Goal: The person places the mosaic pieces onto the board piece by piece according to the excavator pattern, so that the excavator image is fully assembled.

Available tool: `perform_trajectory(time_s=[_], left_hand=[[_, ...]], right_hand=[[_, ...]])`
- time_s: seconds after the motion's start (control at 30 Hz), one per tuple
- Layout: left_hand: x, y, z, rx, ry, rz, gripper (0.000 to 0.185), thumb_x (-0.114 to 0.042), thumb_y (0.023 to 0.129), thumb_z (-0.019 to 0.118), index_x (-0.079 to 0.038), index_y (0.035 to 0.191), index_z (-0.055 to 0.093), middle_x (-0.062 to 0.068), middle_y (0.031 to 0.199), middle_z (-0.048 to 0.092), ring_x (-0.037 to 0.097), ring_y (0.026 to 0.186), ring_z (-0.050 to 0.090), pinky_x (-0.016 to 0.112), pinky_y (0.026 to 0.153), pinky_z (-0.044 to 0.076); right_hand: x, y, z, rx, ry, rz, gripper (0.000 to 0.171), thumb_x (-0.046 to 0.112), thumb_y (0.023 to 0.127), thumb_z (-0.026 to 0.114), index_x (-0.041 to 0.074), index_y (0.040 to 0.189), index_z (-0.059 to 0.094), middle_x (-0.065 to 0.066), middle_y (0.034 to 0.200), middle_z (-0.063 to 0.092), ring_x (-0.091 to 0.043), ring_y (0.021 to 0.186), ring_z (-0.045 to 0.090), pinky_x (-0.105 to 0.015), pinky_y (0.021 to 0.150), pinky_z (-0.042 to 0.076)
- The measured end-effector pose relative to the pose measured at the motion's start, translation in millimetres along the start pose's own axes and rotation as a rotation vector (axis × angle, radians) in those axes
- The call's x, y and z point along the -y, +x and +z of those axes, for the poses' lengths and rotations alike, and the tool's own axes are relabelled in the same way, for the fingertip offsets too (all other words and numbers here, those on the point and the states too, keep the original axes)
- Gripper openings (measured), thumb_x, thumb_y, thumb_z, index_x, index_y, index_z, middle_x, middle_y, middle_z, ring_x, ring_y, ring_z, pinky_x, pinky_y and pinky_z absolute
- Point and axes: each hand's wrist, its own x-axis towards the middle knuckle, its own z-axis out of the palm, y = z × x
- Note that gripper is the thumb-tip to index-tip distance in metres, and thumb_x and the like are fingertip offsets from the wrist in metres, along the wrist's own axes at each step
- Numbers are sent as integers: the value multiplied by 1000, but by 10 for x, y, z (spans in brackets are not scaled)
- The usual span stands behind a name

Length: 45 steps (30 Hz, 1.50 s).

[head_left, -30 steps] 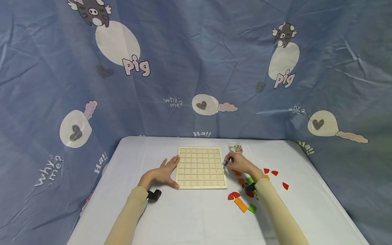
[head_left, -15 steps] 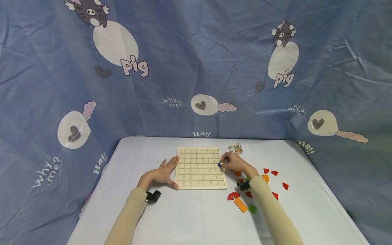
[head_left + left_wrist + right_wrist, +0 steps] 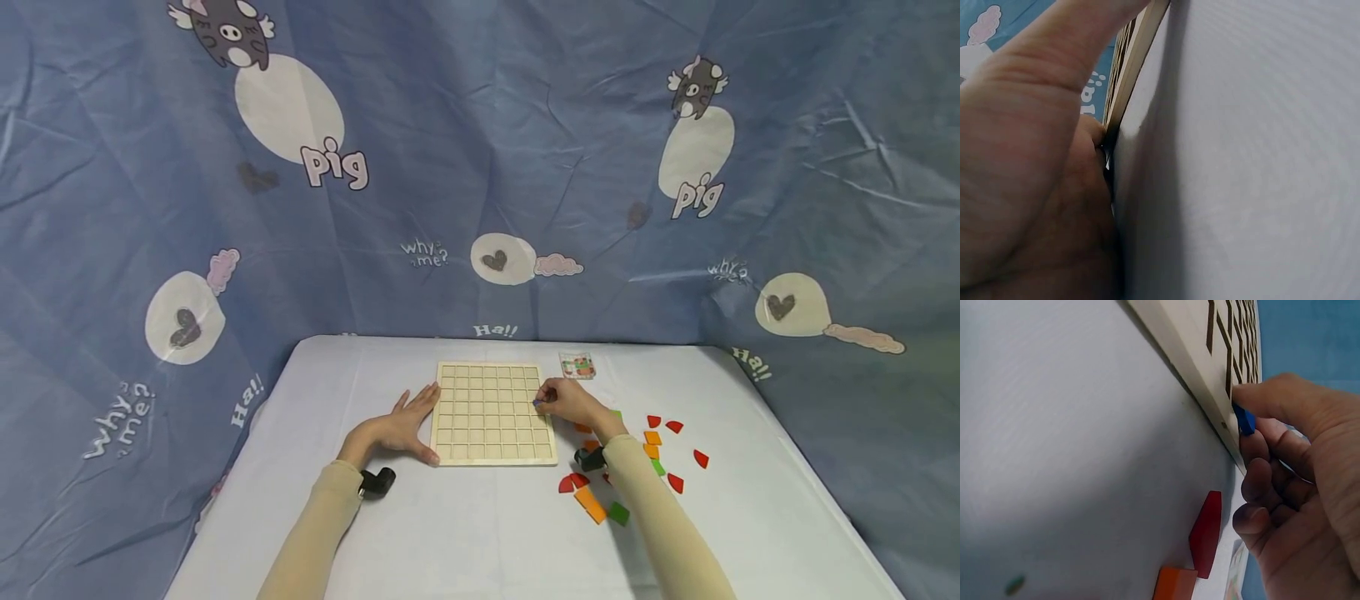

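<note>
1. A blue cloth (image 3: pixel 480 167) printed with pigs, hearts and words hangs behind and around the table.
2. The table (image 3: pixel 465 533) is covered in white and carries everything else.
3. A wooden board (image 3: pixel 492 412) with a grid of square cells lies flat at the table's middle; every cell that shows is bare.
4. The left hand (image 3: pixel 397 427) lies flat on the table against the board's left edge, fingers straight and spread, holding nothing. In the left wrist view the thumb and palm press up to the board's side (image 3: pixel 1129 81).
5. The right hand (image 3: pixel 572 402) sits at the board's right edge, its fingers curled. Thumb and forefinger pinch a small blue piece (image 3: pixel 537 402), so the grip is closed on it.
6. In the right wrist view the blue piece (image 3: pixel 1245 419) is at the board's (image 3: pixel 1210 356) right rim, over the frame rather than in a cell; whether it touches the wood I cannot tell.
7. A small clear packet (image 3: pixel 577 364) with coloured contents lies just beyond the board's far right corner.
8. Loose pieces lie to the right of the board: an orange bar (image 3: pixel 589 503) and a green square (image 3: pixel 618 513) nearest the person, a red half-round pair (image 3: pixel 573 482) beside them, and further right red quarter-rounds (image 3: pixel 701 457) with an orange square (image 3: pixel 652 437).
9. The right wrist view shows a red piece (image 3: pixel 1206 532) and an orange piece (image 3: pixel 1175 584) on the table just below the hand.
10. A black strap-on device sits at each wrist (image 3: pixel 377 481).
</note>
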Motion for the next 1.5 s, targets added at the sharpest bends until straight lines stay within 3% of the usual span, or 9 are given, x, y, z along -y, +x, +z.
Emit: perform_trajectory(time_s=[0.5,0.87,1.23,1.37,1.5], left_hand=[[9,22,27,5,-11,-9,137,-59,62,83,0,154,-1,13,163,-6,29,151,-7,54,120,-10],[-20,6,36,4,-15,-33,138,-59,61,83,-2,154,-1,10,164,-7,27,151,-7,52,121,-11],[25,0,32,-1,-21,-14,138,-59,61,83,-2,154,-1,12,163,-8,30,151,-7,54,120,-11],[34,0,32,-1,-20,-5,139,-59,60,83,-1,154,-2,13,163,-8,31,151,-7,55,120,-11],[31,-2,29,-3,-21,-16,138,-59,61,83,-2,154,-2,11,163,-8,28,151,-7,53,120,-11]], right_hand=[[-64,35,4,-47,1,-43,9,12,83,73,11,89,67,0,83,63,-11,71,53,-23,61,46],[-190,-47,-181,-71,-6,-8,10,12,85,69,7,93,67,-2,85,63,-12,72,53,-25,63,48],[-328,-62,-239,-8,8,12,11,6,81,72,5,90,66,-3,85,66,-11,73,56,-26,67,50],[-306,-58,-243,-14,23,62,11,10,85,69,5,93,63,-4,86,65,-12,72,56,-25,64,49],[-230,-68,-268,-80,0,168,11,18,88,65,7,88,63,-4,82,64,-14,68,54,-25,58,46]])
